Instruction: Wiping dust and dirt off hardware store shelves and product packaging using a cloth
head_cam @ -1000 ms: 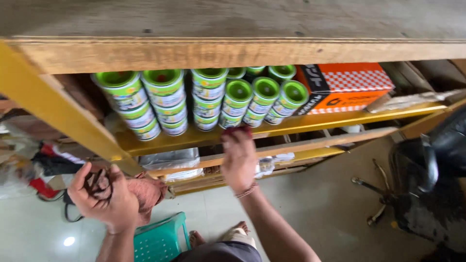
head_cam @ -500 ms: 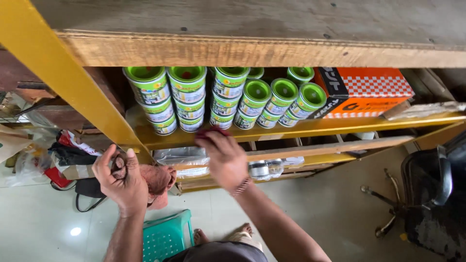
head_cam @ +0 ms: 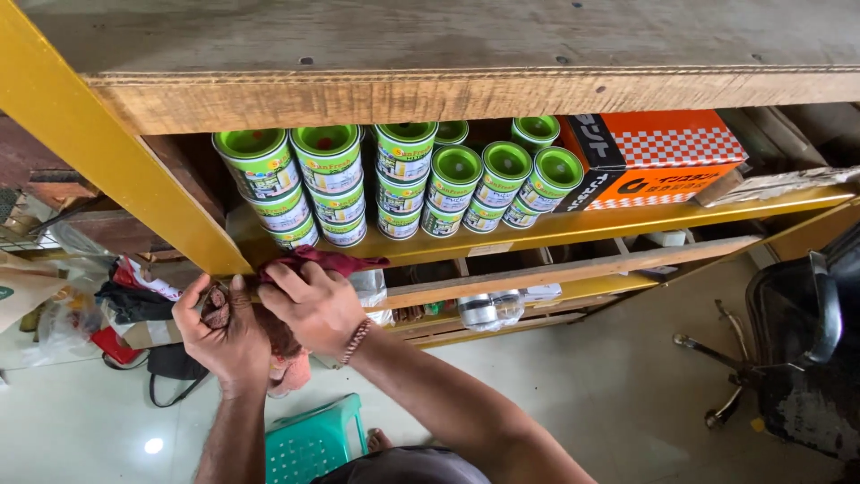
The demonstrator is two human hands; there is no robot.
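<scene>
My left hand point(head_cam: 219, 332) and my right hand point(head_cam: 313, 305) are together just below the yellow shelf edge point(head_cam: 573, 229), both gripping a dark red cloth point(head_cam: 327, 262). The cloth bunches between the palms, and one end lies over my right hand's knuckles. A beaded bracelet circles my right wrist. Right above the hands, several green-lidded cans point(head_cam: 403, 179) stand stacked in rows on the shelf.
An orange and black box point(head_cam: 663, 161) sits on the shelf right of the cans. A thick wooden board point(head_cam: 466, 63) tops the yellow frame. Below are a teal plastic stool point(head_cam: 309, 439), bags and clutter at left, and a black office chair point(head_cam: 797, 350) at right.
My right hand has dropped from near the cans and moved left to join my left hand on the cloth. The view has shifted slightly, so the shelf sits further right.
</scene>
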